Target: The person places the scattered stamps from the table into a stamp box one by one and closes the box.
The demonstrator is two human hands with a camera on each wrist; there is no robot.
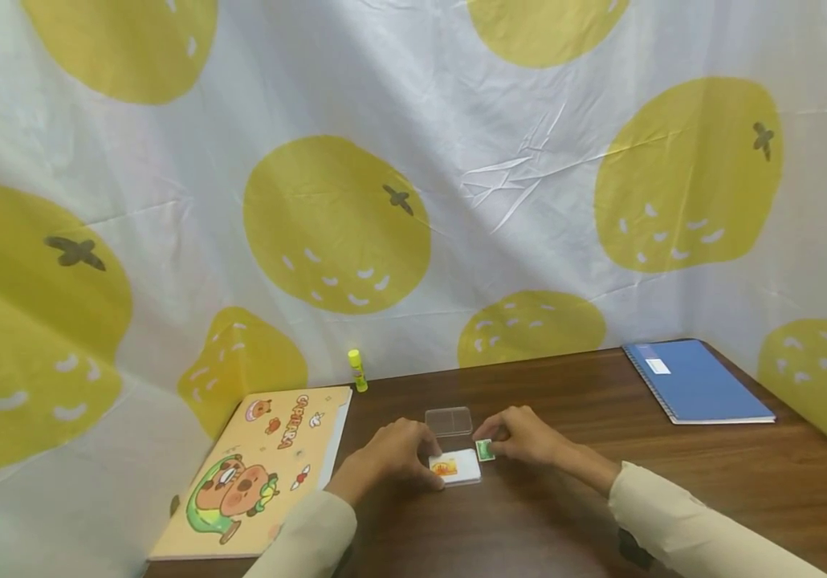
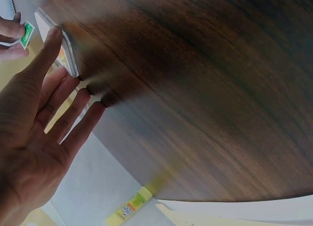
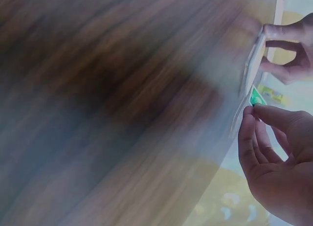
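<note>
A small shallow case [image 1: 467,467] with a white inside lies on the brown table, an orange stamp [image 1: 445,466] at its left end. My left hand [image 1: 402,453] holds the case at that end, thumb on the near edge and fingers at the far one; the left wrist view shows the other fingers [image 2: 83,130] extended. Just right of the case, my right hand [image 1: 525,436] pinches a small green stamp [image 1: 485,450] with a white border between thumb and fingertips. The right wrist view also shows the green stamp [image 3: 256,96] at the fingertips. Behind the case lies a clear plastic lid [image 1: 448,421].
A capybara-print folder [image 1: 269,474] lies on the left of the table [image 1: 551,514]. A yellow glue stick [image 1: 358,371] stands at the back edge. Far right lies a blue spiral notebook [image 1: 702,381]. A fruit-print curtain [image 1: 457,241] hangs behind the table.
</note>
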